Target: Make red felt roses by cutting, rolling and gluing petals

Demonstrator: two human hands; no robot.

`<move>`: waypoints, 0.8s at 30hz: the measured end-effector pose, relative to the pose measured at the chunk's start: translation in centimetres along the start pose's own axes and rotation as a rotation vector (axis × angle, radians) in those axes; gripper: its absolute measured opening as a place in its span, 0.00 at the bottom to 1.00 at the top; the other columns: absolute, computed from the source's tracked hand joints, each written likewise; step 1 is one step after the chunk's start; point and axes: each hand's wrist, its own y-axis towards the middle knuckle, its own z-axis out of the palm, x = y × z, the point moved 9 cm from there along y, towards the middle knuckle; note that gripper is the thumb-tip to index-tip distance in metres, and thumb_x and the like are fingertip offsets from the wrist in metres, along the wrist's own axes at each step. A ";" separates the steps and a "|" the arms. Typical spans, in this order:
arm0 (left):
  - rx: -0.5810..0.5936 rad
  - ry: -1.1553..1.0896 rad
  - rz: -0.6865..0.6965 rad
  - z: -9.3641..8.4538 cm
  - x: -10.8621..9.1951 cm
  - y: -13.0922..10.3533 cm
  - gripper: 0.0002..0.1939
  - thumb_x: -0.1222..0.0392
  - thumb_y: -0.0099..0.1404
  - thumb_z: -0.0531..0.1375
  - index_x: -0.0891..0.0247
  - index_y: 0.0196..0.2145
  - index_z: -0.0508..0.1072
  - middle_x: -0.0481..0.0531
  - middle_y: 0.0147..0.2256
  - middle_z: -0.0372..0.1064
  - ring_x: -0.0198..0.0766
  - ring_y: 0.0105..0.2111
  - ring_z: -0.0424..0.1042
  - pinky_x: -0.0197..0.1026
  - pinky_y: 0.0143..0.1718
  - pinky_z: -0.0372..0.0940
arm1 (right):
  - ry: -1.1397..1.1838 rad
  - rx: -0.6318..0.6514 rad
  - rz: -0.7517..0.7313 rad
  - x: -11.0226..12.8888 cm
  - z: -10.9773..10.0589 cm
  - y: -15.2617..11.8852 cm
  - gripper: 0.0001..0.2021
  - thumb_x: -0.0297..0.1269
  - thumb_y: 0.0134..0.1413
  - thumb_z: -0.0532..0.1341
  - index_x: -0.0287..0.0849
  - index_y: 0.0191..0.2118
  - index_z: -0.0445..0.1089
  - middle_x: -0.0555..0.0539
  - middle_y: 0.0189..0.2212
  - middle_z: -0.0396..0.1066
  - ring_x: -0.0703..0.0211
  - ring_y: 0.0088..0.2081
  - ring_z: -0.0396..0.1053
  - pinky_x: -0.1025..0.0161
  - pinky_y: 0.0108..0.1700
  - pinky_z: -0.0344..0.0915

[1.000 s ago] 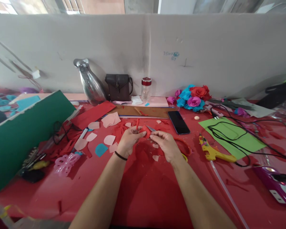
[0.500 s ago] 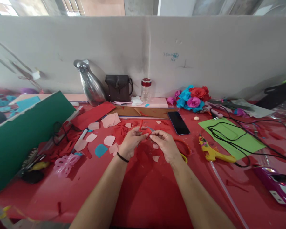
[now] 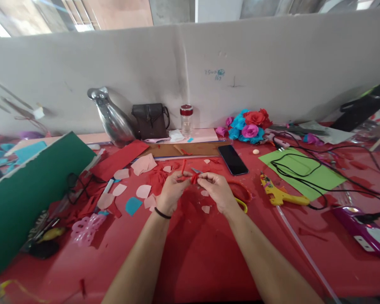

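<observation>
Between my two hands is a small piece of red crepe paper, pinched at both sides by thumbs and fingertips. My left hand, with a black band at the wrist, is closed on its left side; a narrow red strip sticks up from these fingers. My right hand is closed on the other side. Beneath and beside the hands, on the red table, lie scissors with yellow-and-red handles, partly hidden by my right hand, and pale pink paper petals. A blue petal rests to the left.
A phone, yellow glue gun, green sheet with black cables and purple power strip lie right. Paper flowers, a glass bottle, a bag and a steel jug stand behind. A green board is left.
The red paper between my fingers looks more bunched and gathered than before. Both hands stay close together, and the camera view has tilted and shifted slightly.
</observation>
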 end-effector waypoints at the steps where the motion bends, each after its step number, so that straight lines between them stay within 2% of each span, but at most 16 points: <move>1: 0.012 0.034 -0.008 0.0 0.1 0.0 0.17 0.51 0.43 0.70 0.65 0.21 0.70 0.42 0.15 0.59 0.25 0.15 0.52 0.33 0.18 0.44 | -0.005 -0.002 -0.003 0.0 -0.1 0.0 0.09 0.41 0.36 0.63 0.43 0.26 0.72 0.52 0.21 0.70 0.61 0.26 0.65 0.65 0.29 0.61; 3: 0.046 0.074 -0.025 0.2 0.1 0.0 0.21 0.44 0.45 0.67 0.65 0.17 0.68 0.40 0.12 0.53 0.25 0.15 0.48 0.34 0.18 0.42 | -0.015 -0.009 -0.002 -0.2 -0.2 0.1 0.09 0.42 0.37 0.63 0.43 0.26 0.72 0.51 0.22 0.70 0.61 0.26 0.65 0.65 0.27 0.61; 4: 0.065 0.083 -0.030 0.3 0.1 -0.1 0.22 0.43 0.45 0.67 0.66 0.17 0.69 0.41 0.12 0.53 0.25 0.15 0.47 0.35 0.18 0.41 | -0.015 -0.006 -0.006 -0.2 -0.2 0.1 0.10 0.42 0.38 0.64 0.42 0.27 0.72 0.50 0.22 0.71 0.61 0.26 0.65 0.65 0.27 0.61; 7: 0.086 0.091 -0.032 0.5 -0.1 -0.1 0.20 0.47 0.41 0.69 0.68 0.21 0.74 0.44 0.16 0.61 0.24 0.16 0.48 0.35 0.19 0.41 | 0.000 0.024 -0.045 0.1 -0.1 0.2 0.11 0.43 0.38 0.64 0.42 0.28 0.74 0.48 0.23 0.72 0.60 0.27 0.66 0.65 0.27 0.60; 9: 0.052 0.084 -0.039 0.1 -0.1 0.0 0.18 0.50 0.41 0.69 0.68 0.22 0.75 0.45 0.17 0.62 0.24 0.16 0.47 0.35 0.19 0.39 | -0.014 0.025 -0.049 0.0 0.0 0.2 0.11 0.43 0.39 0.63 0.42 0.28 0.74 0.49 0.23 0.72 0.60 0.27 0.66 0.65 0.27 0.60; 13: -0.056 0.038 -0.063 -1.3 0.4 0.3 0.14 0.54 0.42 0.68 0.67 0.21 0.72 0.40 0.12 0.52 0.24 0.14 0.45 0.35 0.18 0.37 | -0.030 -0.015 -0.005 -0.5 -0.2 0.1 0.07 0.40 0.38 0.62 0.44 0.25 0.70 0.54 0.20 0.66 0.62 0.25 0.62 0.67 0.26 0.58; 16: -0.118 0.020 -0.072 -2.4 0.6 0.6 0.12 0.56 0.43 0.67 0.66 0.20 0.69 0.38 0.11 0.49 0.24 0.14 0.44 0.34 0.18 0.37 | 0.066 -0.077 0.013 -0.7 -0.8 0.3 0.05 0.39 0.37 0.60 0.45 0.23 0.66 0.56 0.18 0.63 0.64 0.24 0.59 0.67 0.24 0.57; 18: -0.174 0.048 -0.076 -3.4 0.6 0.7 0.11 0.58 0.43 0.67 0.65 0.19 0.69 0.38 0.12 0.52 0.24 0.14 0.46 0.34 0.18 0.39 | 0.201 -0.145 -0.024 -0.5 -1.7 0.5 0.05 0.39 0.36 0.59 0.45 0.20 0.63 0.56 0.17 0.61 0.64 0.23 0.59 0.68 0.25 0.58; 20: -0.217 0.116 -0.080 -4.1 0.5 0.7 0.09 0.61 0.41 0.67 0.65 0.18 0.69 0.41 0.14 0.58 0.26 0.16 0.52 0.33 0.19 0.46 | 0.356 -0.188 -0.051 -0.2 -2.5 0.7 0.06 0.38 0.33 0.59 0.44 0.20 0.61 0.57 0.18 0.62 0.65 0.22 0.60 0.68 0.27 0.59; 22: -0.247 0.187 -0.077 -4.6 0.2 0.7 0.08 0.66 0.38 0.67 0.65 0.19 0.71 0.44 0.18 0.65 0.29 0.19 0.59 0.33 0.22 0.51 | 0.456 -0.168 -0.031 -0.2 -2.6 0.9 0.06 0.37 0.32 0.59 0.45 0.20 0.61 0.56 0.18 0.64 0.65 0.22 0.62 0.67 0.28 0.61; 24: -0.274 0.204 -0.049 -4.7 -0.2 0.6 0.10 0.68 0.37 0.67 0.66 0.22 0.74 0.44 0.20 0.68 0.29 0.20 0.61 0.33 0.23 0.53 | 0.461 -0.116 -0.004 -0.1 -2.2 0.9 0.05 0.37 0.31 0.59 0.45 0.20 0.61 0.56 0.18 0.65 0.64 0.21 0.62 0.66 0.28 0.61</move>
